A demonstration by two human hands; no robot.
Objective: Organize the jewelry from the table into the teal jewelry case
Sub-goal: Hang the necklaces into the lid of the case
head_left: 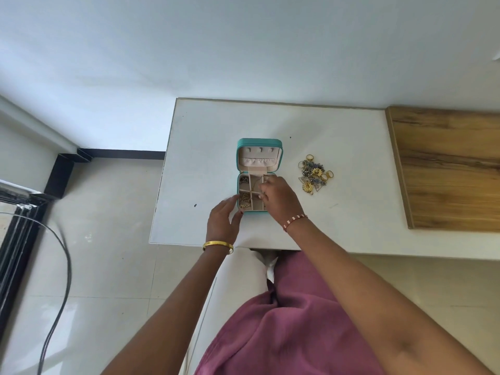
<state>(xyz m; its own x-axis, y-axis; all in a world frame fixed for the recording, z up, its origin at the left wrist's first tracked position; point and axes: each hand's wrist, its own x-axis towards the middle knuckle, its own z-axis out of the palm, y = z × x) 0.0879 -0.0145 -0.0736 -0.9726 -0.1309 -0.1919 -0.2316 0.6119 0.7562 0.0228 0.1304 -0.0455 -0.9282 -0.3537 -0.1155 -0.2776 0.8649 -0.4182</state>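
White and pushed against a pale wall, the surface (216,125) carries everything. My left hand (223,221) rests with relaxed, straight fingers at the near left corner of the open teal jewelry case (259,143), touching its side. My right hand (278,197) hovers over the case's right compartments, fingertips pinching something small, I cannot tell what. Well right of both hands, toward the wooden board (449,169), lies the jewelry pile (315,174).
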